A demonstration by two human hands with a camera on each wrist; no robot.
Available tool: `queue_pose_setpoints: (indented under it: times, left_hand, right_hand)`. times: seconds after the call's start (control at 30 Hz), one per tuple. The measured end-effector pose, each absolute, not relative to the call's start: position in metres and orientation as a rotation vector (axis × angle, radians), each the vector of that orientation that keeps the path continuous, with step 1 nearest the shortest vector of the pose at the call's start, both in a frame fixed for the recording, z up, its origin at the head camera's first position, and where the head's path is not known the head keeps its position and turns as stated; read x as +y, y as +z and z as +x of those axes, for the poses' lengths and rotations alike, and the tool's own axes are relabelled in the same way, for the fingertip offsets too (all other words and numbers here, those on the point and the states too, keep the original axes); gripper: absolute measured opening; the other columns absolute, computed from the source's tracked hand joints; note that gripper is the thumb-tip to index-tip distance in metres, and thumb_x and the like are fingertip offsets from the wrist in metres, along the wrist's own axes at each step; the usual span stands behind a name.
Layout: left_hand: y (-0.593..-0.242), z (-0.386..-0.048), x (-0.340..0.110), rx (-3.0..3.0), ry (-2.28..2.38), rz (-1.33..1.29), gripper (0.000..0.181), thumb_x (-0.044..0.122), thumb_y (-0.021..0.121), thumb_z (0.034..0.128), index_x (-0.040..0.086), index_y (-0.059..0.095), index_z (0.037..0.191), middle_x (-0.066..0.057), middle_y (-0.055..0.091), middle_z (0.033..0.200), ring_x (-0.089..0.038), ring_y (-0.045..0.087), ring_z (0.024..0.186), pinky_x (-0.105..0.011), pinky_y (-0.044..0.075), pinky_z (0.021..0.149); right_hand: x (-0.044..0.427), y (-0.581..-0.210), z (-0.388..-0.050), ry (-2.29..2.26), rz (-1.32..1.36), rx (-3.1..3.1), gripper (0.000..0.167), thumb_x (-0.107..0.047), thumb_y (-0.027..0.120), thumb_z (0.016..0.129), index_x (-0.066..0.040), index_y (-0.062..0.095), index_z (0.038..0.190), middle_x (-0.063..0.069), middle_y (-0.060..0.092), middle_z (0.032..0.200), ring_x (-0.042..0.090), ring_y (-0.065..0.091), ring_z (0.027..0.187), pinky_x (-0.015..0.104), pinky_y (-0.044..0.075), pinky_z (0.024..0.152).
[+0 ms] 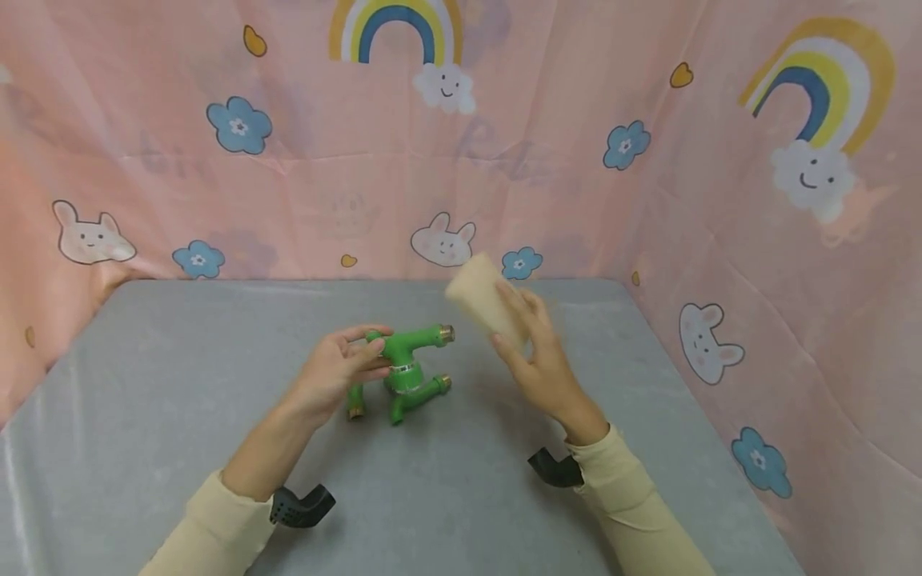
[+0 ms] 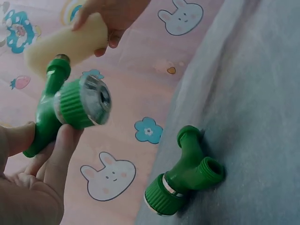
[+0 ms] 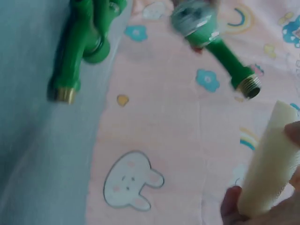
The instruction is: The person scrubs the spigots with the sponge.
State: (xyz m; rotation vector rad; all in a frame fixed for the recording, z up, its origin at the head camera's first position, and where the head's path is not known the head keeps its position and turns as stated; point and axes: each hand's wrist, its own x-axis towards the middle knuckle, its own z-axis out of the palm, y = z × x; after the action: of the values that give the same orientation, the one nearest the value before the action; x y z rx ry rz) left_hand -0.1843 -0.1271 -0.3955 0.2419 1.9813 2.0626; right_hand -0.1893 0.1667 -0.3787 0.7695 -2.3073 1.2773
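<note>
My left hand [image 1: 334, 372] pinches one end of a green plastic tap [image 1: 418, 339] with a threaded brass outlet, holding it up off the table. In the left wrist view, this tap [image 2: 75, 104] shows its ribbed handle with a silvery cap. Another green tap [image 2: 185, 176] lies on the table below it. A brass-tipped green end [image 1: 356, 404] shows below my left hand; which tap it belongs to, I cannot tell. My right hand [image 1: 536, 364] grips a cream sponge-like block [image 1: 486, 298] in the air, to the right of the held tap and apart from it.
The grey table [image 1: 180, 344] spreads under both hands. A pink patterned cloth [image 1: 310, 192] stands behind the table and along its sides. Black curved pieces [image 1: 306, 508] stick out at both cuffs.
</note>
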Motion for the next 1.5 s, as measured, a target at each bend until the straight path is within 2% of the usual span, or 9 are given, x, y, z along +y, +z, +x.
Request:
queue_pose_setpoints:
  times: [0.13, 0.23, 0.37, 0.57, 0.77, 0.93, 1.03, 1.2, 1.5]
  left_hand:
    - [-0.395, -0.183, -0.122, 2.136, 1.997, 0.364, 0.033, 0.01, 0.052, 0.1057, -0.011, 0.053, 0.131, -0.023, 0.071, 0.121, -0.008, 0.074, 0.099, -0.032, 0.06, 0.092]
    - [-0.395, -0.181, -0.118, 2.259, 1.97, 0.441, 0.025, 0.004, 0.054, 0.1039, -0.01, 0.057, 0.124, -0.03, 0.069, 0.12, -0.014, 0.075, 0.1, -0.037, 0.06, 0.092]
    - [-0.394, -0.178, -0.115, 2.433, 1.941, 0.512, 0.019, 0.0, 0.06, 0.0997, -0.007, 0.063, 0.117, -0.027, 0.073, 0.112, -0.013, 0.075, 0.092, -0.028, 0.062, 0.079]
    - [-0.393, -0.177, -0.114, 2.582, 1.961, 0.545, 0.014, -0.001, 0.063, 0.097, -0.003, 0.066, 0.111, -0.023, 0.076, 0.107, -0.001, 0.066, 0.074, -0.02, 0.046, 0.059]
    - [-0.39, -0.179, -0.121, 2.713, 1.955, 0.545, 0.015, 0.002, 0.064, 0.097, 0.0, 0.066, 0.111, -0.018, 0.077, 0.108, -0.004, 0.059, 0.066, -0.019, 0.046, 0.061]
    - [-0.389, -0.18, -0.123, 2.92, 1.797, 0.772, 0.019, -0.003, 0.07, 0.0911, 0.001, 0.068, 0.109, -0.015, 0.078, 0.105, -0.02, 0.076, 0.084, -0.024, 0.061, 0.073]
    - [-0.391, -0.179, -0.12, 3.044, 1.641, 1.031, 0.027, -0.009, 0.075, 0.084, 0.0, 0.069, 0.109, -0.015, 0.077, 0.106, -0.029, 0.077, 0.096, -0.033, 0.063, 0.082]
    - [-0.395, -0.175, -0.114, 3.12, 1.507, 1.295, 0.036, -0.011, 0.079, 0.0772, 0.002, 0.069, 0.109, -0.014, 0.077, 0.109, -0.028, 0.077, 0.094, -0.037, 0.063, 0.081]
    - [-0.397, -0.175, -0.114, 3.17, 1.514, 1.334, 0.034, -0.013, 0.077, 0.0781, 0.002, 0.066, 0.107, -0.014, 0.076, 0.111, -0.03, 0.076, 0.099, -0.036, 0.063, 0.081]
  right_hand:
    - [0.164, -0.377, -0.185, 1.463, 0.812, -2.452, 0.054, -0.012, 0.049, 0.104, -0.015, 0.038, 0.157, 0.021, 0.042, 0.149, 0.034, 0.049, 0.116, 0.042, 0.045, 0.089]
    - [0.163, -0.377, -0.184, 1.524, 0.842, -2.532, 0.049, -0.014, 0.041, 0.108, -0.016, 0.038, 0.157, 0.021, 0.043, 0.15, 0.034, 0.047, 0.12, 0.042, 0.044, 0.092]
    - [0.162, -0.376, -0.185, 1.538, 0.867, -2.597, 0.047, -0.015, 0.039, 0.109, -0.013, 0.041, 0.155, 0.021, 0.046, 0.15, 0.034, 0.047, 0.12, 0.041, 0.043, 0.094]
    - [0.163, -0.374, -0.186, 1.528, 0.873, -2.685, 0.046, -0.018, 0.041, 0.109, -0.017, 0.042, 0.155, 0.02, 0.048, 0.147, 0.032, 0.046, 0.117, 0.039, 0.043, 0.091]
    - [0.174, -0.37, -0.189, 1.508, 0.869, -2.741, 0.045, -0.017, 0.041, 0.109, -0.018, 0.044, 0.154, 0.02, 0.049, 0.144, 0.032, 0.047, 0.117, 0.039, 0.043, 0.091]
    - [0.177, -0.37, -0.193, 1.49, 0.839, -2.676, 0.045, -0.016, 0.043, 0.108, -0.016, 0.045, 0.153, 0.019, 0.052, 0.141, 0.029, 0.046, 0.112, 0.039, 0.042, 0.088]
    - [0.17, -0.374, -0.193, 1.53, 0.842, -2.649, 0.046, -0.018, 0.044, 0.108, -0.017, 0.044, 0.154, 0.018, 0.05, 0.143, 0.029, 0.046, 0.115, 0.039, 0.043, 0.09]
    - [0.158, -0.383, -0.187, 1.557, 0.883, -2.711, 0.045, -0.02, 0.045, 0.108, -0.021, 0.046, 0.153, 0.018, 0.047, 0.144, 0.03, 0.048, 0.116, 0.037, 0.044, 0.09]
    - [0.183, -0.378, -0.189, 1.447, 0.859, -2.817, 0.041, -0.012, 0.047, 0.105, -0.013, 0.056, 0.146, 0.02, 0.051, 0.139, 0.032, 0.049, 0.113, 0.036, 0.046, 0.087]
